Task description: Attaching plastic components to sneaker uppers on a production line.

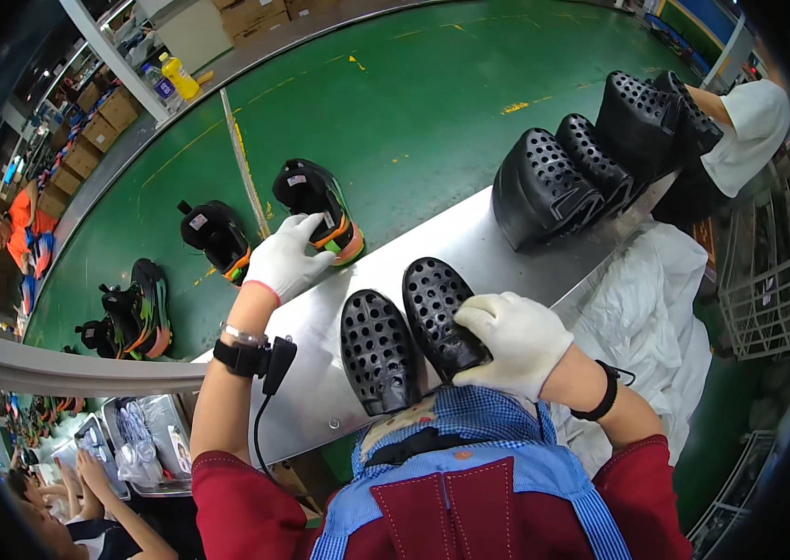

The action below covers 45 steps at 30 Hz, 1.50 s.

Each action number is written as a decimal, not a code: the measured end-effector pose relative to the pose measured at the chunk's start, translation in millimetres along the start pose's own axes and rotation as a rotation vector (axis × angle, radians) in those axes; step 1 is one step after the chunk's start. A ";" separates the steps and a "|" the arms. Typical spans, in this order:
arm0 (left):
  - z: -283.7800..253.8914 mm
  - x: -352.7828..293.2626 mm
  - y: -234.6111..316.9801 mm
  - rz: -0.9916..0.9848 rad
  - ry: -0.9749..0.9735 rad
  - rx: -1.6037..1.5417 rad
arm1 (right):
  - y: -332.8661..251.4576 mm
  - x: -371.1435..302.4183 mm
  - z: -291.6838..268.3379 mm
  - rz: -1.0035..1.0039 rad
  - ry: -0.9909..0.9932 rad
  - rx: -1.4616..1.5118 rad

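My left hand (288, 261), in a white glove, is closed on the side of a black sneaker (306, 191) with an orange and green sole, at the green conveyor's near edge. A matching sneaker (213, 233) stands just left of it. My right hand (518, 342), also gloved, has its thumb and fingers round the near end of a black shoe-shaped form (437, 297) full of round holes. Beside that form, a second perforated black form (374, 341) lies on the metal ledge (306, 373) in front of me, apart from my hands.
More perforated black forms (544, 187) stand in a row on the ledge's far right, near another person's arm (710, 105). Several sneakers (138, 308) sit left on the green belt (432, 103). White plastic sheeting (642, 327) hangs at my right, next to a wire rack (763, 289).
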<state>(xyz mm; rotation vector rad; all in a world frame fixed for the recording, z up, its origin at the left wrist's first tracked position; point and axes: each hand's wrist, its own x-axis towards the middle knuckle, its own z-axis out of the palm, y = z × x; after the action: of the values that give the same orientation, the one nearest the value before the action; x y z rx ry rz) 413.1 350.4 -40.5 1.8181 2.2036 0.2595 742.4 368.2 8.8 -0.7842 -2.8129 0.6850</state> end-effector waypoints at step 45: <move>-7.3 -24.5 27.2 0.068 0.109 -1.758 | -46.5 139.6 -36.9 0.168 -0.074 0.028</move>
<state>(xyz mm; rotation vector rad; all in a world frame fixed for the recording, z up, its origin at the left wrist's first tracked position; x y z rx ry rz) 440.4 331.9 -22.9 0.7478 0.9616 1.6146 611.3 419.9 65.0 -1.0195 -2.8184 0.7919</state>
